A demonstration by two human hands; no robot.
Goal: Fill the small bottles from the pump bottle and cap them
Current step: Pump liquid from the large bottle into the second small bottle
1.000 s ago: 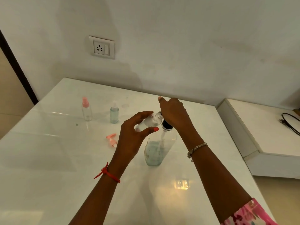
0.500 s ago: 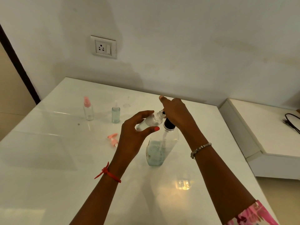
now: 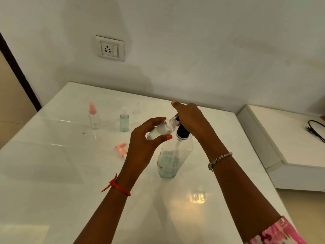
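Note:
A clear pump bottle (image 3: 173, 155) with pale blue liquid and a black collar stands mid-table. My right hand (image 3: 191, 118) lies over its pump head, which is hidden beneath the palm. My left hand (image 3: 146, 140) grips a small clear bottle (image 3: 162, 130), tilted with its open neck up against the pump spout. On the table to the left lies a loose pink spray cap (image 3: 121, 149). Farther back stand a small bottle with a pink cap (image 3: 94, 116) and a small bottle filled with blue liquid (image 3: 124, 120).
The white glossy table (image 3: 52, 173) meets the wall at the back, with a wall socket (image 3: 110, 49) above. A lower white ledge (image 3: 290, 147) at the right carries a black cable (image 3: 316, 130).
My hands, the small bottle and the pump bottle hold nearly the same pose; only the camera has shifted slightly.

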